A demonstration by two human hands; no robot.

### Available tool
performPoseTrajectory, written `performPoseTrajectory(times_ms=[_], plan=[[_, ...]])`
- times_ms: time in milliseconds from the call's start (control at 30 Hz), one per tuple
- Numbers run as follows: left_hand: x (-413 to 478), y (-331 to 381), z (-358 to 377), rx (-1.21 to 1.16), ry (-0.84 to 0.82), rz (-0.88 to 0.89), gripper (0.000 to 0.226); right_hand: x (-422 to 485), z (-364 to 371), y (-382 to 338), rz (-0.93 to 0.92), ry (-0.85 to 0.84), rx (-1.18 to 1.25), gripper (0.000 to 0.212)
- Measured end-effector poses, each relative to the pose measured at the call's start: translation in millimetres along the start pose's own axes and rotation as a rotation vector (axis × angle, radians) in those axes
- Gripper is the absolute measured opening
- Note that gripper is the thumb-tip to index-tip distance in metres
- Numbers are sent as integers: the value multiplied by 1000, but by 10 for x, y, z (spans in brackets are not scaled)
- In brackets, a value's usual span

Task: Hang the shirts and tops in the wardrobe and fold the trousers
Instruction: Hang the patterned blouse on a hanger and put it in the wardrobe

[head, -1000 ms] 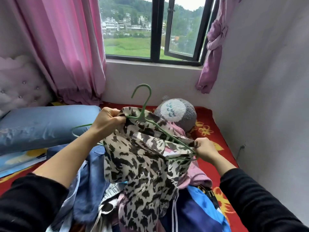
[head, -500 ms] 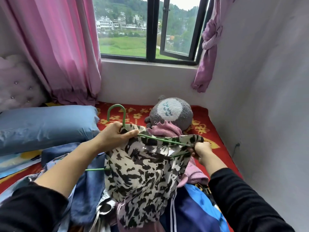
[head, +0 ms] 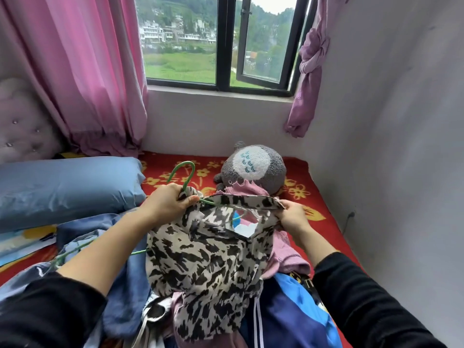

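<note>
The left hand [head: 167, 202] grips the green hanger [head: 186, 179] and collar while the right hand [head: 292, 214] pinches the patterned top's [head: 211, 257] shoulder beside it, likely to seat it.

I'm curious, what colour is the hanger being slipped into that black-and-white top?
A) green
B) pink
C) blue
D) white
A: the hanger, whose hook pokes up past the left hand out of the top, is green.
</note>
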State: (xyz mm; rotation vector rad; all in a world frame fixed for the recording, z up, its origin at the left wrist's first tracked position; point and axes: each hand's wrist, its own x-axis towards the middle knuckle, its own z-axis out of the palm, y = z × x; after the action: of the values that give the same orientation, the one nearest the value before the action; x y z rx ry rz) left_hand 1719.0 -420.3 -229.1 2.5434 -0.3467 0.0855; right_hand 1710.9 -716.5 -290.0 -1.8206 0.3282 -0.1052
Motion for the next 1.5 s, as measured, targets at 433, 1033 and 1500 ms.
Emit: performPoseTrajectory(times_ms=[433,1033,1500], plan=[[9,32,-463,-406,232,100,9,-206,102,-802,-396,-63,-474,38],[-716,-298,-1881,-374,402,168,63,-452,787,-2664,-749,-112,-271,10],[-2224,-3,-2375,-289,869,-74,25,-1695,1197,-3168,-1058,-606,-207,32]])
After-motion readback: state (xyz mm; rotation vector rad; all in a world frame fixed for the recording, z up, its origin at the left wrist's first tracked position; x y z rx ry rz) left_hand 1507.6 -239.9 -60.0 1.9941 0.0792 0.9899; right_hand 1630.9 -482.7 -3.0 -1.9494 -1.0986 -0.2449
